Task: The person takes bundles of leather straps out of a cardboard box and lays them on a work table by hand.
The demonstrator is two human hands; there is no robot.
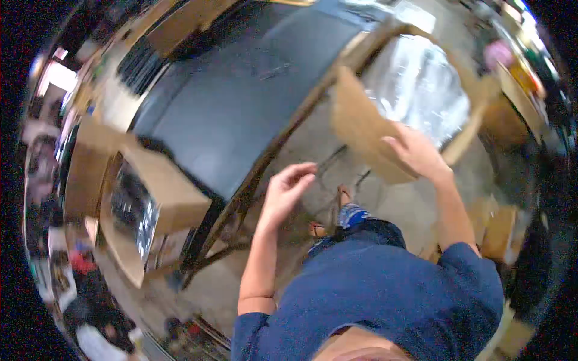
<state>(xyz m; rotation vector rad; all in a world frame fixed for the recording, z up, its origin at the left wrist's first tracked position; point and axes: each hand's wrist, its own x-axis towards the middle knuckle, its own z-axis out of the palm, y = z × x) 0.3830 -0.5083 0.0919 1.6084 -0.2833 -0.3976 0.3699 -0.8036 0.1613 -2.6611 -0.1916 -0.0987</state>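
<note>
My right hand (418,155) is at the near side of an open cardboard box, its thumb over a raised flap (364,129) and its fingers at the edge. Inside the box is a pile of shiny clear plastic packaging (415,81); blur hides what it wraps. My left hand (289,191) hangs in the air left of that box, near the table's edge. Its fingers are loosely curled, apart from the thumb, with nothing visible between them.
A long table with a dark top (241,96) runs diagonally at left. Another open cardboard box (174,180) with dark, plastic-wrapped contents stands at its near end. More cardboard boxes (497,231) lie at right. A person (99,328) is at lower left.
</note>
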